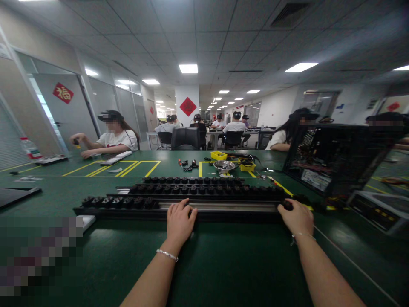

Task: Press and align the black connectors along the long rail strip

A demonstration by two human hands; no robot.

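Observation:
A long black rail (223, 216) lies crosswise on the table in front of me, with a bare metal channel along much of its length. Several round black knob-like pieces (118, 202) sit in a row in its left part. My left hand (180, 217) rests over the channel, just right of that row, its thumb and index finger spread. At the rail's right end, my right hand (298, 216) pinches one small round black piece (288, 205), partly hidden by the fingers. Behind lies a second rail (198, 189) fitted with similar pieces, and another farther row (191, 180).
A metal bowl (223, 165), yellow bins (219, 155) and hand tools (185, 165) lie beyond the rails. To the right stand an open computer case (316, 166) and a power supply unit (380, 211). Co-workers sit across the green table (236, 260) and farther back.

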